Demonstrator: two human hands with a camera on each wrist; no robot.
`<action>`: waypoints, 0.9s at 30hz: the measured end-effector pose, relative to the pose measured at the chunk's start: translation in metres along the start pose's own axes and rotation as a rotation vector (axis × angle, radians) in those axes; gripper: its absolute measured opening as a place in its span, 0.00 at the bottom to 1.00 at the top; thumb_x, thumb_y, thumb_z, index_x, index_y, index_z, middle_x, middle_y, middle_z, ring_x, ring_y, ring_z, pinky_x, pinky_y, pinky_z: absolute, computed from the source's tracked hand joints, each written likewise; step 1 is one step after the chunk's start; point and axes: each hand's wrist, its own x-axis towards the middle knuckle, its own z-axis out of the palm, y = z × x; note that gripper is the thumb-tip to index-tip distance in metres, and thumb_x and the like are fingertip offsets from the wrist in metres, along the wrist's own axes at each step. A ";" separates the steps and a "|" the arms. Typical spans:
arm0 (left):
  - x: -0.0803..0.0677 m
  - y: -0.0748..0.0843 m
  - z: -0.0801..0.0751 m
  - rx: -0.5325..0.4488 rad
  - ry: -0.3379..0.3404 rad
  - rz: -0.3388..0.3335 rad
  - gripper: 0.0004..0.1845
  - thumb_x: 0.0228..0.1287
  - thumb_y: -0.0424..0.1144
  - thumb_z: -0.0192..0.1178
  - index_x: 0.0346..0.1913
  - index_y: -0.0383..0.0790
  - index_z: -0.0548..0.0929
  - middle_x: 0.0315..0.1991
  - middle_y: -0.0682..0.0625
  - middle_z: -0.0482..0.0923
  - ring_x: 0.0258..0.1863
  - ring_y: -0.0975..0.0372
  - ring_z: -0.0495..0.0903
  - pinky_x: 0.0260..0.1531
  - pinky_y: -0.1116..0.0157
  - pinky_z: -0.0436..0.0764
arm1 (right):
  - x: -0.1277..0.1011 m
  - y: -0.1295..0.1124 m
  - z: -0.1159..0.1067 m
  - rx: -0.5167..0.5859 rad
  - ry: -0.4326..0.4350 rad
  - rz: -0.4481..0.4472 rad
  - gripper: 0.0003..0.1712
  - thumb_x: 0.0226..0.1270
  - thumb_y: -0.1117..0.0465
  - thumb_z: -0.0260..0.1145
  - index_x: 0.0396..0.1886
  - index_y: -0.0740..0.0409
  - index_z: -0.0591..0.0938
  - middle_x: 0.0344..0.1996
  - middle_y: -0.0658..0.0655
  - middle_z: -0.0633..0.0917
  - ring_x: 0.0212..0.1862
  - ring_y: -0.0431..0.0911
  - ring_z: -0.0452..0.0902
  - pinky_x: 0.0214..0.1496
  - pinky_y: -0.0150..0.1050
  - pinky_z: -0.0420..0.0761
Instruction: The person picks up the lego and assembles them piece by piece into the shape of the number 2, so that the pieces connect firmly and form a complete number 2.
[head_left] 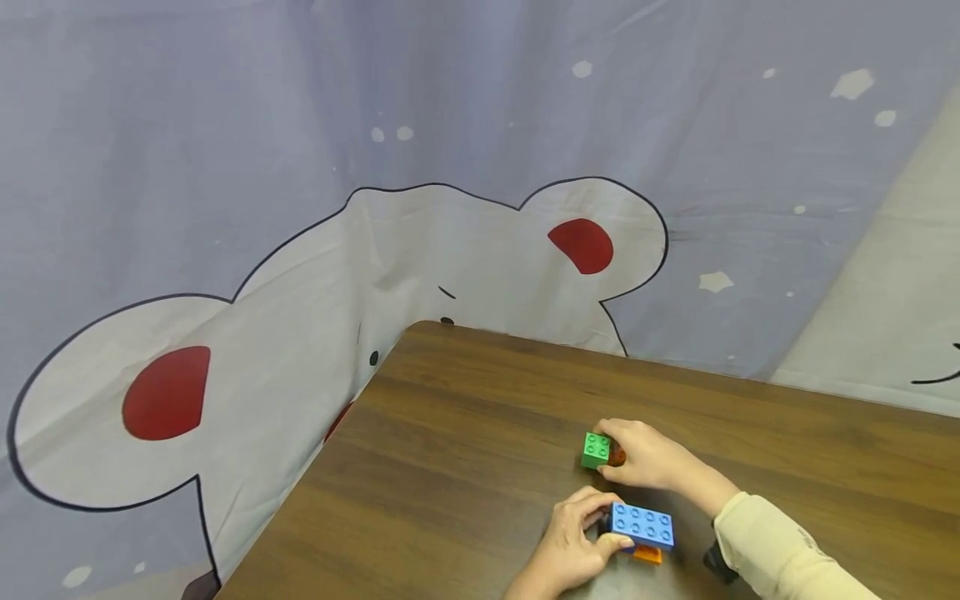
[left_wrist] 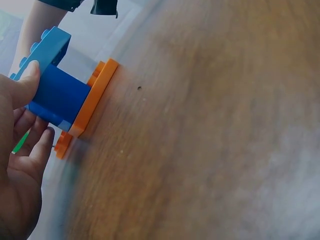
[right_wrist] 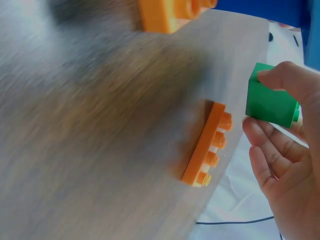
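My left hand (head_left: 573,542) grips a stack of building blocks, thumb on one side and fingers on the other. The stack has a light blue eight-stud block (head_left: 642,524) on top, a dark blue block (left_wrist: 60,92) in the middle and a thin orange block (left_wrist: 97,97) at the bottom. Farther back, my right hand (head_left: 648,454) pinches a green four-stud block (head_left: 596,450) between thumb and fingers. Another thin orange block (right_wrist: 205,147) lies studs up on the table, close under the green block and mostly covered by the right hand in the head view.
Both hands work over a brown wooden table (head_left: 420,433), its far left corner in sight. A printed curtain (head_left: 465,100) hangs close behind and along the left edge. A small black object (head_left: 720,562) shows beside the right sleeve (head_left: 780,542).
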 end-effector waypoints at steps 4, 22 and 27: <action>0.000 0.001 0.000 0.005 -0.003 -0.015 0.15 0.54 0.35 0.67 0.45 0.39 0.80 0.42 0.54 0.77 0.49 0.69 0.75 0.48 0.74 0.76 | -0.005 0.000 -0.003 -0.016 -0.016 0.022 0.20 0.49 0.58 0.72 0.42 0.54 0.75 0.27 0.42 0.74 0.26 0.38 0.69 0.26 0.28 0.69; 0.000 0.000 0.002 0.003 0.025 -0.001 0.16 0.52 0.34 0.68 0.45 0.37 0.81 0.40 0.50 0.78 0.46 0.65 0.77 0.47 0.69 0.78 | -0.032 -0.005 -0.026 -0.085 -0.029 0.059 0.21 0.49 0.57 0.71 0.42 0.55 0.75 0.29 0.42 0.76 0.29 0.35 0.71 0.27 0.29 0.73; 0.001 -0.001 0.004 0.023 0.027 0.006 0.17 0.51 0.33 0.69 0.45 0.37 0.80 0.41 0.50 0.78 0.46 0.64 0.78 0.46 0.68 0.79 | -0.039 -0.005 -0.036 -0.095 -0.010 0.069 0.20 0.49 0.57 0.72 0.41 0.54 0.75 0.29 0.41 0.76 0.30 0.37 0.74 0.28 0.30 0.75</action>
